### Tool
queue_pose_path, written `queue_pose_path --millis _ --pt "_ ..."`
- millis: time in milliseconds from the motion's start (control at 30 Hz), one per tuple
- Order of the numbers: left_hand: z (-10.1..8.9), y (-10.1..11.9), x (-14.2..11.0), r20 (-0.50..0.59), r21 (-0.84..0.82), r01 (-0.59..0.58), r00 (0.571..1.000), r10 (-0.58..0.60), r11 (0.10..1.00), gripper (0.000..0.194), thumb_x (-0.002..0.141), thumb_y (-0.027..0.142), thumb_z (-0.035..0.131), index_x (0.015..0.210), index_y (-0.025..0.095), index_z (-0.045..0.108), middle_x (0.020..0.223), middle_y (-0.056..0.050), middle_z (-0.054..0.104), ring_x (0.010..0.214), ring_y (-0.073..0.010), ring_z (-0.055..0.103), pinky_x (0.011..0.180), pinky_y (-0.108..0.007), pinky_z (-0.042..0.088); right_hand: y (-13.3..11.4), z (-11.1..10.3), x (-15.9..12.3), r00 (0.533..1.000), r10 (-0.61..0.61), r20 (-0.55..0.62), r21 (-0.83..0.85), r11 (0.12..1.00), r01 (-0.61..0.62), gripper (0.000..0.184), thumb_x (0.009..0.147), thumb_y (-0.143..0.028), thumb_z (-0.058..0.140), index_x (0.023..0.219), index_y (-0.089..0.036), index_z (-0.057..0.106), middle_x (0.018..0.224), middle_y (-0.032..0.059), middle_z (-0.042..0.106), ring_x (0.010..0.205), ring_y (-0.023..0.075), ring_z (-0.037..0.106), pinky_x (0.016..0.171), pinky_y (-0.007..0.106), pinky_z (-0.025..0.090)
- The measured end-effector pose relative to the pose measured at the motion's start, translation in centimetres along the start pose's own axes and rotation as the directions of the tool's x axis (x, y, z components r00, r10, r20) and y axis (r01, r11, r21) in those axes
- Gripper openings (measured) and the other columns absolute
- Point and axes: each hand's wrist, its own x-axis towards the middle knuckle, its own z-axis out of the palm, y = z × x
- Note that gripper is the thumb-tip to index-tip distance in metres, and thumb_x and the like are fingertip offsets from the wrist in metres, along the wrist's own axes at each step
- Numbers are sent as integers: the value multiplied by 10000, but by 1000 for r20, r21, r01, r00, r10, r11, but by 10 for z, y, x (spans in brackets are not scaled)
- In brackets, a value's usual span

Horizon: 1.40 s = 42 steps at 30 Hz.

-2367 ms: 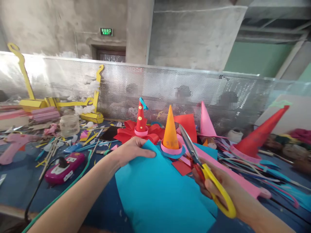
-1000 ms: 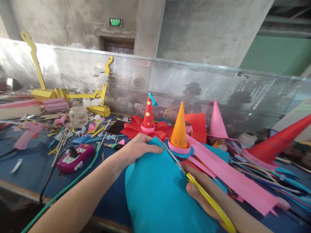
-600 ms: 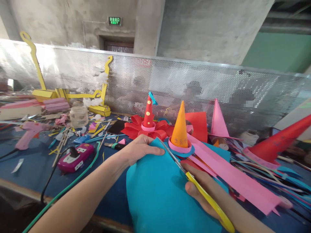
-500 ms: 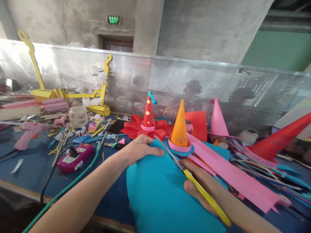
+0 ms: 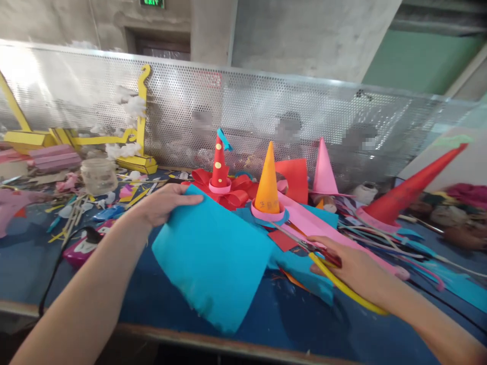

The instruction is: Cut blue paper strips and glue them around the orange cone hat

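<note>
My left hand [image 5: 163, 203] pinches the top left corner of a blue foam sheet [image 5: 216, 248], which hangs tilted over the table. In my right hand [image 5: 342, 258] is a pair of scissors [image 5: 297, 235] with yellow and dark red handles, blades pointing left toward the orange cone hat [image 5: 269, 182]. The blades are apart from the sheet's right edge, and whether they are parted is hard to see. Below them lies another blue piece [image 5: 308, 279], crumpled, beside a small red scrap [image 5: 282, 240].
A red dotted cone hat [image 5: 218, 165] on red loops, a pink cone [image 5: 324, 170] and a long red cone [image 5: 411, 195] stand behind. A purple power strip [image 5: 78, 253], glass jar [image 5: 99, 176] and pink glue gun [image 5: 11, 205] are on the left. A perforated metal screen [image 5: 251, 101] runs along the back.
My left hand has drawn the blue sheet left and down; the scissors have come away to the right, off its edge. A separate blue piece now shows beneath them. The view has shifted right.
</note>
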Motion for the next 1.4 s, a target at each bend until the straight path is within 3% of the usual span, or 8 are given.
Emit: queue_pose_path --millis 267,433,633,833,967,1100,1200,1400 --pt "-17 -20 -28 -243 -51 63 967 -74 997 152 748 228 720 860 144 659 682 5 723 584 -159 660 589 -256 531 32 9 -15 984 77 158 -250 967 -36 379 797 -280 589 1161 -205 661 1089 116 700 998 328 656 854 446 516" --pt "6 -57 -16 -104 -117 173 977 -185 978 344 603 261 853 860 146 655 737 -45 734 655 -200 687 654 -314 553 -16 17 -7 994 -109 29 -254 961 113 319 943 -298 454 1177 -191 643 1149 128 667 1063 311 625 906 494 494" --pt "23 -81 -7 -118 -147 135 981 -153 980 470 521 262 889 886 153 614 711 -29 714 628 -178 666 624 -296 540 -46 39 10 916 -366 164 -146 910 389 216 909 -134 491 1000 -196 676 1029 76 665 946 243 634 805 400 533" --pt "25 -85 -14 -135 -163 125 980 -148 979 430 561 242 849 900 160 597 714 -14 687 624 -156 647 627 -284 525 -64 39 33 961 -273 49 5 962 273 304 914 -217 486 1168 -155 640 1193 99 654 1126 264 584 970 438 461" --pt "21 -86 -17 -175 71 102 981 -88 992 367 622 300 774 907 186 573 718 -3 654 650 -188 636 635 -323 515 -101 56 60 949 -265 171 98 963 251 321 861 -272 603 1164 -175 644 1179 78 671 1086 257 609 919 374 479" --pt "17 -78 -16 -132 740 -44 969 209 671 468 650 247 710 1092 182 572 1048 -89 666 1016 -296 601 869 -428 459 -111 74 75 915 -305 262 143 950 276 138 825 -239 638 950 -203 683 945 30 720 874 210 660 707 281 474" --pt "19 -68 -8 98 908 -153 983 158 389 551 693 237 682 1224 192 541 1206 -109 624 1152 -327 523 945 -467 397 -108 80 78 903 -323 282 137 945 296 82 819 -230 640 892 -195 654 894 34 698 820 208 636 635 274 409" --pt "24 -61 9 240 915 -215 970 -32 340 202 750 250 658 936 170 658 922 -46 682 846 -221 623 681 -268 418 -107 77 78 871 -369 325 137 929 343 82 839 -185 619 920 -189 609 939 29 675 861 192 616 667 266 388"
